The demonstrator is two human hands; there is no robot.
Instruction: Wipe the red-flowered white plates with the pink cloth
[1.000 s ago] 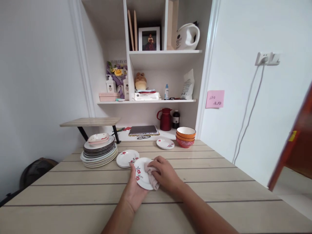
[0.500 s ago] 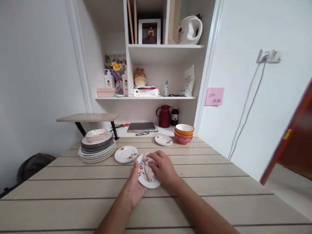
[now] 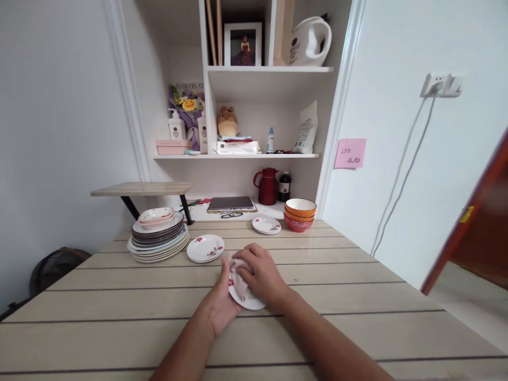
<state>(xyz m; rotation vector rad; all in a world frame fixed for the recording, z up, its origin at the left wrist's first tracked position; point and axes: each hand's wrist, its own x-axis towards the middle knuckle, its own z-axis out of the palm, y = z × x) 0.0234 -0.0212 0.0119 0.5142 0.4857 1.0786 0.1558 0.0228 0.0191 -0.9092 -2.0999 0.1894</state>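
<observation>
A small white plate with red flowers [image 3: 251,303] is held over the table by my left hand [image 3: 220,301], its thumb at the left rim and its fingers hidden underneath. My right hand [image 3: 262,273] presses a crumpled pale pink cloth [image 3: 238,280] onto the plate's face, fingers closed over it. Just beyond to the left lie flowered plates [image 3: 204,248], one on another. Farther off, at the table's back, are similar small flowered plates [image 3: 266,225].
A tall stack of plates [image 3: 159,248] topped by shallow dishes stands at the left, by a small raised shelf [image 3: 143,189]. Stacked bowls [image 3: 300,216] sit at the back right. Behind are a laptop [image 3: 231,203], glasses [image 3: 231,215] and a red jug [image 3: 267,187].
My right hand and the cloth have shifted slightly left across the plate, covering more of its flowers. The plate has moved a little right and tilted. The view has tipped slightly.
</observation>
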